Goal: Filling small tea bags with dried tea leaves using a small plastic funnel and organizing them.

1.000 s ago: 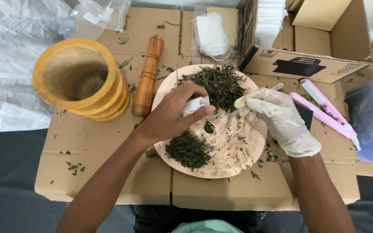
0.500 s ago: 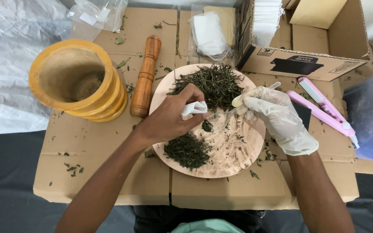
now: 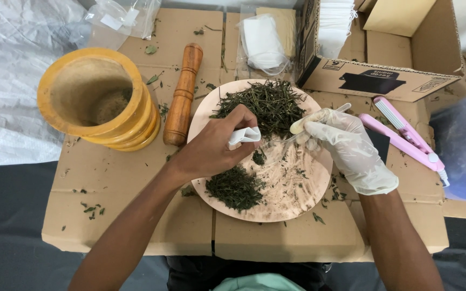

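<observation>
1. Your left hand (image 3: 211, 148), over the plate (image 3: 297, 207): fingers pinching a small white bag (image 3: 244, 134).
2. Your gloved right hand (image 3: 346, 148), at the plate's right: fingers gripping a clear spoon (image 3: 319, 118).
3. Risk: herbs (image 3: 235, 186) could spill past the bag's narrow mouth.

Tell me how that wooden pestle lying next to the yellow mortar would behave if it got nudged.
The wooden pestle lies on its side and looks round, so it would probably roll. It appears solid and stiff, likely fairly heavy. The flat cardboard sheet under it offers little to stop it.

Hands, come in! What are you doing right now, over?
Left hand pinches a small white pouch over the plate. Gloved right hand holds a clear spoon beside it. Dried herbs piled close; nothing blocking.
</observation>
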